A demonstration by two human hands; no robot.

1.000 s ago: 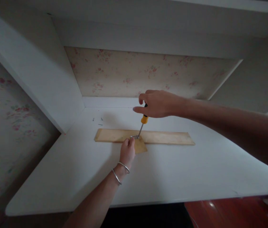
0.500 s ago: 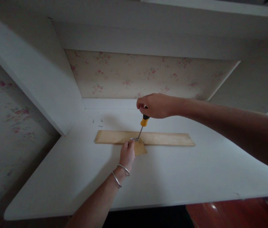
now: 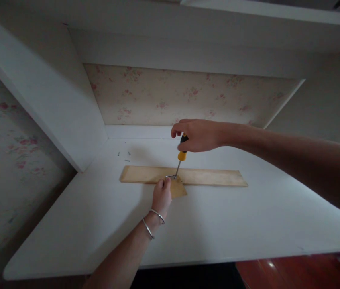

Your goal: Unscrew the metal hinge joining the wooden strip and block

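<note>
A long pale wooden strip lies across the white desk top. A small wooden piece pokes out from its front edge. My right hand grips the black and yellow handle of a screwdriver, its tip set on a small metal bracket at the joint. My left hand, with two bangles on the wrist, pinches the bracket and presses on the small piece.
Three small screws lie on the desk behind the strip's left end. White side panels and a shelf above box in the desk. Floral wallpaper covers the back wall. Red-brown floor shows past the desk's front edge at lower right.
My right hand has turned on the screwdriver handle, its fingers closing, then regripping. The strip, the bracket and my left hand have stayed put.
</note>
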